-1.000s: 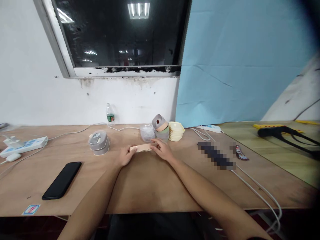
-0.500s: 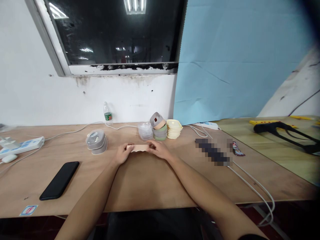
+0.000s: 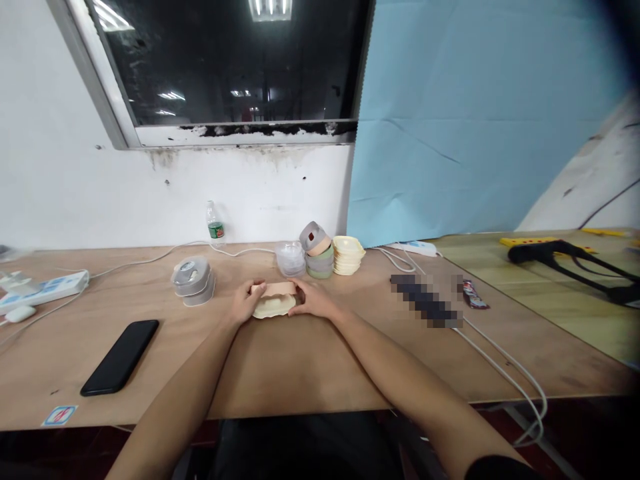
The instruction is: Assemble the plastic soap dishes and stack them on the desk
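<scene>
Table: a brown wooden top (image 3: 300,373) stood against a white wall (image 3: 240,180) below a dark window (image 3: 230,67).
Change: half a second earlier, mostly the peach side showed; the held piece had since tipped, baring more cream, which probably brought its rim under the thumbs.
Peach container (image 3: 280,289): plain-sided, between the hands, in front of the cream stack (image 3: 349,257).
Cream liner (image 3: 274,307): pale, wavy-edged, against the container; nesting could not be told.
Left hand (image 3: 245,301): gripped the container's left end.
Right hand (image 3: 314,299): curled round its right end.
</scene>
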`<action>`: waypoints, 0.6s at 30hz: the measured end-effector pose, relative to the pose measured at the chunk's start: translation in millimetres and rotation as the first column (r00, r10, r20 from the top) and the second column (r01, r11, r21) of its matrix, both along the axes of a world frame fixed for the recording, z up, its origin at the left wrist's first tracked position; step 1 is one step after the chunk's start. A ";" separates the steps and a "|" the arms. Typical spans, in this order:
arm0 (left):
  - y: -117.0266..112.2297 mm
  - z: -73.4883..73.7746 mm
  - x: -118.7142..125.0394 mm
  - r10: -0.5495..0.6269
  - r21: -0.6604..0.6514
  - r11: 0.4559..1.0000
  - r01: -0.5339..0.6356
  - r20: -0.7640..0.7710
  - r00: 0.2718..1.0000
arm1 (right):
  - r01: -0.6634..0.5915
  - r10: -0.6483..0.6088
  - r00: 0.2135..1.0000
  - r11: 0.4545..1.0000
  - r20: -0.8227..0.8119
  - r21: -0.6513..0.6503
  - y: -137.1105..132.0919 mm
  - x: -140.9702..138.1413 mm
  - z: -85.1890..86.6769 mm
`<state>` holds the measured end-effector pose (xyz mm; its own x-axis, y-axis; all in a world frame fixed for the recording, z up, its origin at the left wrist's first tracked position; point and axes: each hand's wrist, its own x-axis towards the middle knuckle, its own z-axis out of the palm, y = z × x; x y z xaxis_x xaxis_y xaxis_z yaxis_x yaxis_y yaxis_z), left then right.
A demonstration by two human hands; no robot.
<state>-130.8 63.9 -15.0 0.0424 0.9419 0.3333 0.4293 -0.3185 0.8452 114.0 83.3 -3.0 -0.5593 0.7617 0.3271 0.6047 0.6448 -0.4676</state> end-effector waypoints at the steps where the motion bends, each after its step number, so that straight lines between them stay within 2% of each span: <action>1: 0.5 -0.8 -0.2 0.008 0.002 1.000 -0.008 0.001 1.000 | 0.005 -0.005 1.000 1.000 -0.011 -0.003 0.3 -0.3 -0.7; 6: 1.6 -6.2 -1.6 0.034 0.035 0.999 -0.032 -0.067 0.997 | 0.021 -0.020 0.998 1.000 -0.052 0.010 0.3 0.3 -4.6; 10: -0.7 -6.9 -2.5 0.003 0.099 0.995 0.015 -0.184 0.983 | 0.043 -0.046 0.995 0.998 -0.091 -0.037 2.3 1.0 -10.3; 15: -4.1 -5.8 -2.3 -0.034 0.142 0.987 0.071 -0.246 0.969 | 0.022 -0.058 0.965 0.990 -0.258 -0.140 11.4 1.8 -19.8; 18: -4.5 -8.0 -0.9 -0.036 0.154 0.985 0.080 -0.269 0.962 | -0.010 -0.051 0.941 0.984 -0.335 -0.176 13.4 2.7 -19.7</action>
